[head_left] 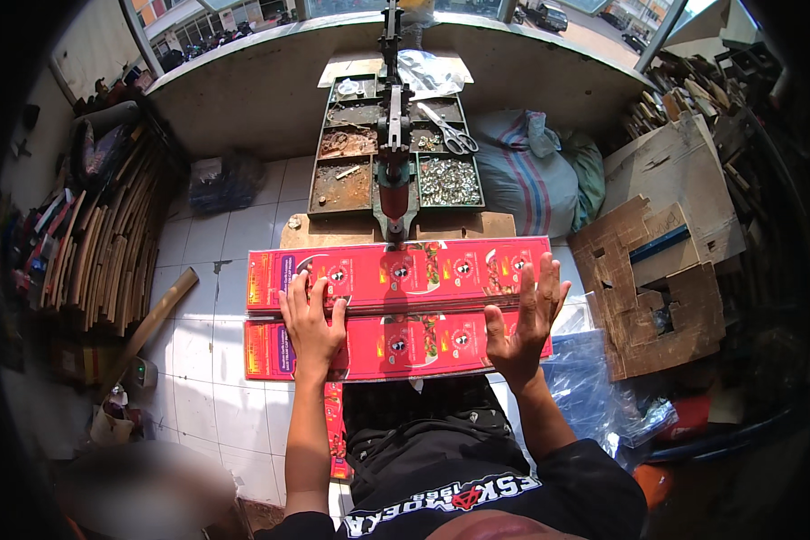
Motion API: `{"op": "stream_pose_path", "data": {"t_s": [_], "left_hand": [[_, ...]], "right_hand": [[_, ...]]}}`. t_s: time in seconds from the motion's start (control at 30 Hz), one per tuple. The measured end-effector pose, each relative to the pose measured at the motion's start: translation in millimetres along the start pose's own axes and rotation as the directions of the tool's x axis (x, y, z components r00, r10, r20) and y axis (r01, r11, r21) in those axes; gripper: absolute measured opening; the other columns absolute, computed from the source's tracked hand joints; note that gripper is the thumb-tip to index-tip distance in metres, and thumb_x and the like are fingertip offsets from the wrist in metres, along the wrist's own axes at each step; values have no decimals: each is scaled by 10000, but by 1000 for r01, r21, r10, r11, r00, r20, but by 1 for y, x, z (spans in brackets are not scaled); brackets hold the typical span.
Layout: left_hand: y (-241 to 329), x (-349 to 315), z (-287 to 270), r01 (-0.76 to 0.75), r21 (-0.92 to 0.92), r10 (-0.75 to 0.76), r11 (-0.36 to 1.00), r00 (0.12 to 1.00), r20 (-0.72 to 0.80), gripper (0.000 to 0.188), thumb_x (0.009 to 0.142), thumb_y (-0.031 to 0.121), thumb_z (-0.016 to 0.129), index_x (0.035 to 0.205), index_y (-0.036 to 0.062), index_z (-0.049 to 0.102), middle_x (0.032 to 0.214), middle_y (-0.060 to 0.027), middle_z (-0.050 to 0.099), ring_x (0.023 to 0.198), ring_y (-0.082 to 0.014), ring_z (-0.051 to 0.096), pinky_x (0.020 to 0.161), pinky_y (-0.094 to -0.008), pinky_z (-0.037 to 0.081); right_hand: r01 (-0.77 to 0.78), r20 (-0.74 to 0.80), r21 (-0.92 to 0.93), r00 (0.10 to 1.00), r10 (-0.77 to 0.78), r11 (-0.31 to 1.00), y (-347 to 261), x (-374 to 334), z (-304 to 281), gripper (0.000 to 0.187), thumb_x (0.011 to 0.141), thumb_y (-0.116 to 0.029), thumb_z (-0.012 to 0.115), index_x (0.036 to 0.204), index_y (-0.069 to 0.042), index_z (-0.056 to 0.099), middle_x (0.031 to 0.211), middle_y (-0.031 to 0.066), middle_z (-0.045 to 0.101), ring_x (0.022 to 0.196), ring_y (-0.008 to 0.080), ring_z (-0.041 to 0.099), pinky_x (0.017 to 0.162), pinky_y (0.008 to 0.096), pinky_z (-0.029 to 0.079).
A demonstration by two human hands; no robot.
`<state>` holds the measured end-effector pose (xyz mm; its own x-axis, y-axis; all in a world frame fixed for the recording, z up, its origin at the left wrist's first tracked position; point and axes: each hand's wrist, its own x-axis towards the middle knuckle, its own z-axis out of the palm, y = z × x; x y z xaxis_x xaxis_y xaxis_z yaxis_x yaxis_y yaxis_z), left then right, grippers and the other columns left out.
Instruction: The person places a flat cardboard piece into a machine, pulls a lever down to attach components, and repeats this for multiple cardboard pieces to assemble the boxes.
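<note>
hands (pixel 313 326): 2 | crosswise red stacks (pixel 364 290): 2 | scissors (pixel 448 132): 1 | press (pixel 393 193): 1

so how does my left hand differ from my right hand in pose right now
Your left hand has gently bent fingers, while your right hand has straighter ones, its thumb spread wide. The left hand sits in from the left end of the red printed panels; the right hand is at their right end. Both are bare, with fingers pointing away from you.
</note>
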<state>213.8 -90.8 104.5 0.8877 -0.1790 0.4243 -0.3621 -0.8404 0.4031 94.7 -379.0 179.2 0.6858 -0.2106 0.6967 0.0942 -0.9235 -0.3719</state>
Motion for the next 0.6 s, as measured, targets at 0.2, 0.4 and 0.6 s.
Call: {"op": "stream_pose_path", "data": {"t_s": [0.2,0.4,0.6], "left_hand": [[5,-4,4,-18,-43,17,999,1000,-22,470,861,252,703,1279,72,588,1453,-190,461,1386,-384,414,1190,-595,209],[1,-5,5,-8,-41,7,999,1000,-21,462,866,296,697,1257,70,595,1436,-208,477,1390,-381,406,1196,-594,197],[-1,-6,6,-2,-28,1,1000,1000,-26,476,859,294,705,1261,66,592,1440,-203,475,1393,-379,404,1198,-592,192]], "right_hand": [[98,441,-313,896,53,945,54,-52,53,566,995,-333,555,1480,-53,471,1567,268,347,1484,450,265,1204,628,86],[6,-5,-19,1000,-6,1000,49,-36,43,569,1027,-292,504,1527,-39,402,1621,218,295,1513,406,238,1211,599,86],[-69,18,-38,997,70,997,23,0,17,682,994,-299,552,1564,-22,301,1588,235,349,1490,412,294,1215,596,87]]}}
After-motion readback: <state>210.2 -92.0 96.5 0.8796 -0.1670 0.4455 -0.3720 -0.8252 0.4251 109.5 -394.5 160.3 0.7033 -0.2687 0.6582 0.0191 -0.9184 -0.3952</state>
